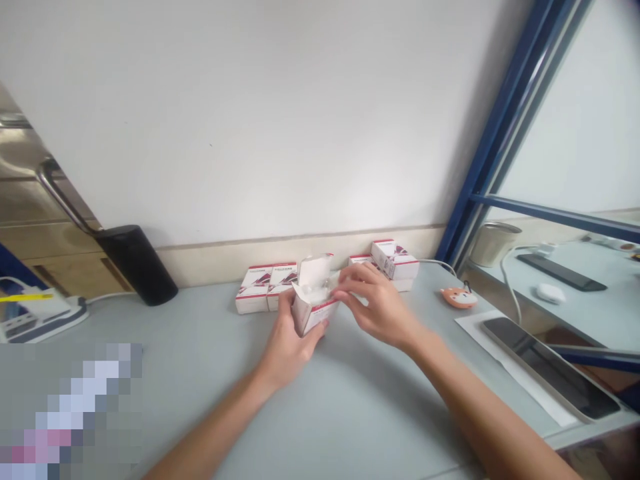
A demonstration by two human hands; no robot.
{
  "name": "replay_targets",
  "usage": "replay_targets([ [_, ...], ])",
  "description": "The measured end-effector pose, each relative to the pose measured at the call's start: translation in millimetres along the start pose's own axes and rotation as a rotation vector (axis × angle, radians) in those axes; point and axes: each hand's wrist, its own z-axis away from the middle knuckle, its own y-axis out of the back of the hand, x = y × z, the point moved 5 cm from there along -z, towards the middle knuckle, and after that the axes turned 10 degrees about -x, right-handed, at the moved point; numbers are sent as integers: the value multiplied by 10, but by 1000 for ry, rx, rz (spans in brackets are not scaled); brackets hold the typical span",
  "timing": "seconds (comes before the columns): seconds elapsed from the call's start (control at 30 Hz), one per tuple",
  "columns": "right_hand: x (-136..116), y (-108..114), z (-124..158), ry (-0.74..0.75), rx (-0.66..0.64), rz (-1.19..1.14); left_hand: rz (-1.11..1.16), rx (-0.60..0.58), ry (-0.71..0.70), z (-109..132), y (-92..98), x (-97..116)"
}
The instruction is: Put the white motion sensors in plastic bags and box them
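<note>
Holding open box point(311, 314), contents point(320, 289) blurred

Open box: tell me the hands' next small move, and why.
Probably ease the right hand slightly inward over the open box: its fingertips are at the box's right edge, the lid flap stands raised, and the left hand grips the box. Whether the right hand pinches anything is unclear.

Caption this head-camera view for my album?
Left hand holding an open white box, right hand at its opening.
</note>
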Motion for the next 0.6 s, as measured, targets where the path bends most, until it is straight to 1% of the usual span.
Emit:
replay_targets([
  [0.1, -74, 4, -9, 36, -43, 49, 11, 26, -35, -15, 17, -1],
  [0.2, -130, -24, -15, 37, -57, 64, 17, 19, -54, -34, 21, -7],
  [0.37, -107, -38, -7, -56, -44, 81, 6, 36, -64, -58, 38, 2],
  [0.43, -32, -22, -4, -84, -9, 72, -3, 56, -63, -64, 56, -5],
  [0.5, 110, 2, 6, -135, 47, 83, -21, 71, -55, -70, 72, -22],
  [0.57, 316, 9, 32, -236, 77, 138, -35, 75, -52, -71, 81, -37],
  [0.6, 431, -2, 51, -296, 64, 178, -38, 75, -54, -70, 82, -42],
])
